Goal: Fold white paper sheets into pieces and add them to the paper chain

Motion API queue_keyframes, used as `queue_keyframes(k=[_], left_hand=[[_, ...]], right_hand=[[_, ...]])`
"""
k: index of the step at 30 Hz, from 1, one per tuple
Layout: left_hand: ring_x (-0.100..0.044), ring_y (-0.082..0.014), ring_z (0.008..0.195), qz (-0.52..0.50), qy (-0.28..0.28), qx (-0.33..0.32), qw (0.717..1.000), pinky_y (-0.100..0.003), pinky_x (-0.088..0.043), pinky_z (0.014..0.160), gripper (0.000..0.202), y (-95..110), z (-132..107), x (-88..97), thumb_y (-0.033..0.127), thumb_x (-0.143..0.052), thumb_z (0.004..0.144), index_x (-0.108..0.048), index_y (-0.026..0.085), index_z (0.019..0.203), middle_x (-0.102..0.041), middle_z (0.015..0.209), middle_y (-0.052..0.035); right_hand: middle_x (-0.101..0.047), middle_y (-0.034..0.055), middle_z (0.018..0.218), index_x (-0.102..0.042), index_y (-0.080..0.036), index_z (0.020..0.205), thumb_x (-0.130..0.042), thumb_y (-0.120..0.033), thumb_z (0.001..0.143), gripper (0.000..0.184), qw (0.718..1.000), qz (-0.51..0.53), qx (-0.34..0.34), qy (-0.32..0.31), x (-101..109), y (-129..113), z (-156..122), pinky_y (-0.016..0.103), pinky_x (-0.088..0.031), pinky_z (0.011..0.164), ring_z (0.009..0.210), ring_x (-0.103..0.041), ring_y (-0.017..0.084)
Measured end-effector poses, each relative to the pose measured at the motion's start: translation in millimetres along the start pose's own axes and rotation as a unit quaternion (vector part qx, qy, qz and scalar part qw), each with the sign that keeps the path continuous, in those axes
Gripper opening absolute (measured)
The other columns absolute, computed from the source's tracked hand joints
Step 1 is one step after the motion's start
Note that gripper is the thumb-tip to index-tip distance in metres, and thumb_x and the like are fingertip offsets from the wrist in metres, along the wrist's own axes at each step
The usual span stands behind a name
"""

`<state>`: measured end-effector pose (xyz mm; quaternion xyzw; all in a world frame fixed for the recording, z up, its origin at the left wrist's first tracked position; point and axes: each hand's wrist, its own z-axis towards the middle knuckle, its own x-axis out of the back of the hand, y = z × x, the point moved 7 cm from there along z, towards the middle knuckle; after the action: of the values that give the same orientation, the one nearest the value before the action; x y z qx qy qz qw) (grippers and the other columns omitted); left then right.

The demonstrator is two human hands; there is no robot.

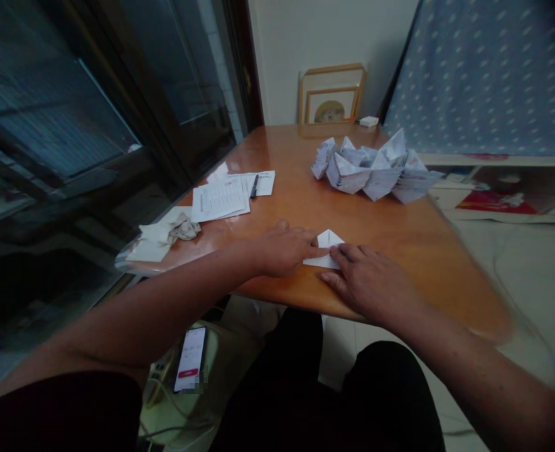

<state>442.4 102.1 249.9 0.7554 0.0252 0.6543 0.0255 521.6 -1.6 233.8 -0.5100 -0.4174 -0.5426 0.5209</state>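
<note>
At the left end of the wooden table (289,157), crumpled paper (186,227) lies against a white sheet (148,250). Nearer and lower, beside the person's leg, a smartphone (191,359) with a lit screen rests on a pale surface. Right of the crumpled paper are overlapping printed pages (218,199), a black pen (254,186) on their right side. The left hand (284,250) presses its extended finger across a small folded white paper (328,239) at the table's near edge; whether its other fingers grip the paper I cannot tell. The right hand (369,279) lies loosely spread, fingertips on the paper's right side, thumb apart. Farther right stand clustered folded-paper pieces (381,172), pointed on top.
</note>
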Motion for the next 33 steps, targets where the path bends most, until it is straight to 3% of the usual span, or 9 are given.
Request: queue_keyframes(k=[5,11,17,23,28,33], left_hand=[[-0.045,-0.0300,0.117,0.001,0.001,0.012,1.000,-0.047,-0.026,0.093,0.055,-1.7,-3.8,-3.9,0.019,-0.039,0.093,-0.042,0.038,0.145,-0.052,0.137,-0.0060],[-0.046,-0.0292,0.121,0.015,0.020,0.016,1.000,-0.045,-0.029,0.092,0.053,-1.0,-9.1,-7.2,0.021,-0.039,0.094,-0.043,0.034,0.145,-0.050,0.142,-0.0061],[-0.049,-0.0245,0.124,0.012,0.068,0.030,0.997,-0.041,-0.030,0.094,0.045,-2.3,-19.4,-9.4,0.022,-0.037,0.097,-0.050,0.028,0.140,-0.053,0.142,-0.0063],[-0.055,-0.0238,0.117,0.027,0.110,0.036,0.993,-0.041,-0.031,0.100,0.037,-2.4,-23.2,-9.5,0.022,-0.045,0.095,-0.058,0.024,0.129,-0.062,0.131,-0.0063],[-0.057,-0.0249,0.107,0.052,0.116,0.062,0.990,-0.045,-0.033,0.099,0.031,1.6,-29.4,1.2,0.025,-0.043,0.098,-0.062,0.022,0.121,-0.066,0.115,-0.0080],[-0.058,-0.0275,0.102,0.045,0.109,0.098,0.988,-0.049,-0.034,0.096,0.027,-8.4,-31.9,2.4,0.028,-0.046,0.096,-0.068,0.025,0.110,-0.068,0.106,-0.0076]], right_hand=[[-0.060,0.0171,0.126,-0.058,-0.016,0.127,-0.037,-0.057,0.097,0.055,1.000,0.001,0.008,-0.004,0.6,1.0,-1.7,0.048,-0.041,0.093,0.108,-0.056,0.034],[-0.056,0.0172,0.137,-0.059,-0.014,0.131,-0.033,-0.058,0.097,0.061,1.000,0.000,0.022,-0.001,-3.9,14.6,-10.5,0.049,-0.039,0.099,0.120,-0.053,0.034],[-0.062,0.0139,0.131,-0.062,-0.015,0.130,-0.035,-0.053,0.098,0.056,0.999,-0.029,-0.004,0.045,4.5,25.2,-27.1,0.052,-0.036,0.103,0.124,-0.050,0.035],[-0.061,0.0110,0.134,-0.063,-0.018,0.129,-0.038,-0.050,0.099,0.051,0.996,-0.013,-0.048,0.072,7.1,27.8,-31.7,0.055,-0.029,0.109,0.130,-0.045,0.035],[-0.063,0.0062,0.133,-0.062,-0.024,0.131,-0.043,-0.049,0.098,0.046,0.992,0.032,-0.072,0.095,8.4,28.0,-32.8,0.056,-0.024,0.113,0.134,-0.043,0.032],[-0.063,0.0028,0.133,-0.061,-0.032,0.133,-0.047,-0.052,0.096,0.044,0.988,0.059,-0.077,0.123,-0.4,34.8,-30.2,0.057,-0.029,0.113,0.133,-0.047,0.032]])
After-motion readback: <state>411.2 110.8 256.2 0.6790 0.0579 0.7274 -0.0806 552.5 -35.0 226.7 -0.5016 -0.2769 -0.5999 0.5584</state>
